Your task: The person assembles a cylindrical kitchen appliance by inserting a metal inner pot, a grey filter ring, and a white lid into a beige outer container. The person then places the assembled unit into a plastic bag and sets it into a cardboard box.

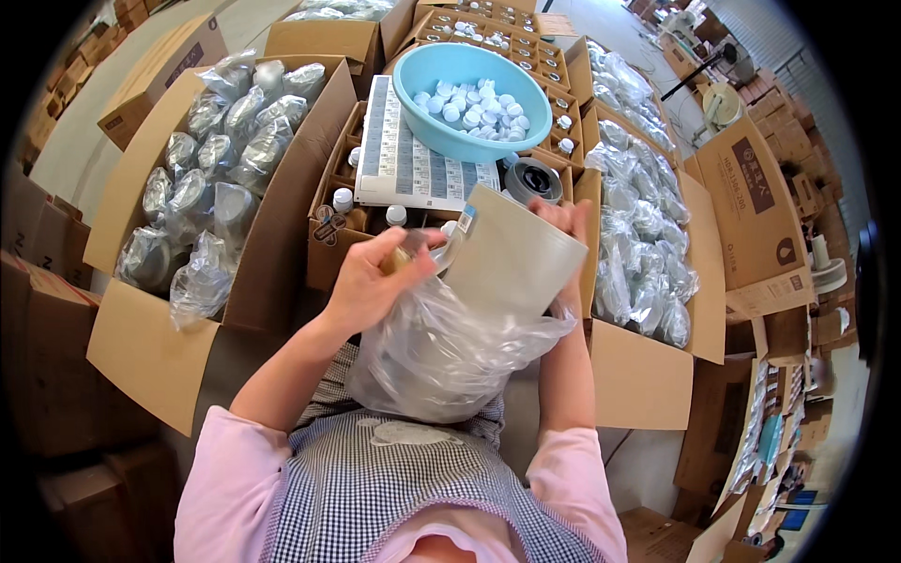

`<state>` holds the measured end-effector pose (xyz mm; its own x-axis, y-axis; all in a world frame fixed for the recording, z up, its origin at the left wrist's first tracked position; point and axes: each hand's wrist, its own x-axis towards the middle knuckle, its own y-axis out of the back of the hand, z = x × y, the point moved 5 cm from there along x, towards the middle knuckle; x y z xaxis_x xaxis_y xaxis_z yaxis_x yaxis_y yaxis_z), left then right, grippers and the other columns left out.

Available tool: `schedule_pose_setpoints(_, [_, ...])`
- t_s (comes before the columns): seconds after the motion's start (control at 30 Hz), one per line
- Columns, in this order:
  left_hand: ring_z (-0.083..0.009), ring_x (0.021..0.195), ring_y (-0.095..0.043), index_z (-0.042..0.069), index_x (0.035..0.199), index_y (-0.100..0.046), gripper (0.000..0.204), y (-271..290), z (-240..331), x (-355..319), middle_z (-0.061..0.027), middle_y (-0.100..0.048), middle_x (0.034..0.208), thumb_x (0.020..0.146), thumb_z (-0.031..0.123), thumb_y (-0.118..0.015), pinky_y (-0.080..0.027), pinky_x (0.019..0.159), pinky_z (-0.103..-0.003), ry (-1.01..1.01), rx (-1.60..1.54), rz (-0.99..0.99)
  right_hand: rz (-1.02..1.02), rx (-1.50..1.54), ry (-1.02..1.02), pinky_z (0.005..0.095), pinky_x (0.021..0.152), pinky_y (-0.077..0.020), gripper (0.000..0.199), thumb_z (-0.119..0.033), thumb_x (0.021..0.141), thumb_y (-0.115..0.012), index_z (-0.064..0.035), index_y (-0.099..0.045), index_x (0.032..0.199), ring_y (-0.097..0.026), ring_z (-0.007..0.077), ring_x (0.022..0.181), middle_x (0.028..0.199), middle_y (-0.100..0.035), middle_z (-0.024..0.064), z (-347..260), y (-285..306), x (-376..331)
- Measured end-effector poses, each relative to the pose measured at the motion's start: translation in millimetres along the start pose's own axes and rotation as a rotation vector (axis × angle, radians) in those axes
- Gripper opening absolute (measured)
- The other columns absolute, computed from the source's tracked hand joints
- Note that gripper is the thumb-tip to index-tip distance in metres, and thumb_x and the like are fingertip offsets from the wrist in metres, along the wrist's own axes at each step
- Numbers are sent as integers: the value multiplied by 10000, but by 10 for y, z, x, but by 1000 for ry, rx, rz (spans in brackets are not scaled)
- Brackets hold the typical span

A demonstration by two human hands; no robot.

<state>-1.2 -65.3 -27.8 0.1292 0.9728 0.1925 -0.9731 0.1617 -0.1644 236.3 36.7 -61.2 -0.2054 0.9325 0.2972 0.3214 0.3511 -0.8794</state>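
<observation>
Spanning the space between the hands, a smooth, pale grey, rounded plastic piece (pixel 516 253) leans with its near end inside a crinkled clear plastic bag (pixel 450 357). The right hand (pixel 565 223) grips its far right side; the left hand (pixel 380 277), fingers drawn narrow, is at the bag's left rim, its exact hold unclear. Beyond sits a round light-blue plastic basin (pixel 446 143).

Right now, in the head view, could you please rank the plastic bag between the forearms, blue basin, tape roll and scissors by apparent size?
1. Plastic bag, though nearness enlarges it
2. Blue basin
3. Tape roll
4. Scissors
</observation>
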Motion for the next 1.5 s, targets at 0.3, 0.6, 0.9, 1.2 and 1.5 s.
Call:
schedule_pose_setpoints(0.3, [-51,584,-510,-10,891,-635,134,-87,204,-426,-43,-599,671,834,70,-727,-436,541,-219,1,462,58,290,-840,12,359,908,-473,552,-425,1045,-354,25,-671,1013,-616,228,1061,1056,-673,184,-491,-464,26])
schedule_pose_setpoints(0.6, [-159,716,-623,10,889,-640,183,-268,535,-448,-80,-645,838,770,41,-775,-513,678,-262,-208,674,-194,-39,-1232,-60,238,646,-333,224,-165,893,-658,7,-568,781,-416,76,718,770,-465,-10,42,-628,-83])
schedule_pose_setpoints(0.9, [-193,898,-612,23,1026,-660,266,-129,734,268,-78,-578,991,774,15,-744,-497,781,-304,-355,735,-168,-228,-1200,-135,236,663,-319,247,-154,763,-727,-33,-520,823,-394,85,773,844,-405,-9,116,-665,-55])
schedule_pose_setpoints(1.2, [-270,827,-581,60,1006,-635,331,-527,804,729,-77,-546,971,693,-45,-652,-481,711,-371,-544,1000,-585,-242,-1452,-41,286,646,-339,295,-158,723,-758,-13,-526,834,-427,140,766,804,-449,32,36,-891,-97])
schedule_pose_setpoints(1.5, [-218,708,-590,37,796,-655,262,-359,899,348,-33,-645,845,560,-52,-587,-471,569,-309,-893,958,-436,-248,-1267,-89,275,636,-341,302,-173,747,-777,-18,-527,814,-420,114,753,783,-445,19,39,-835,-121])
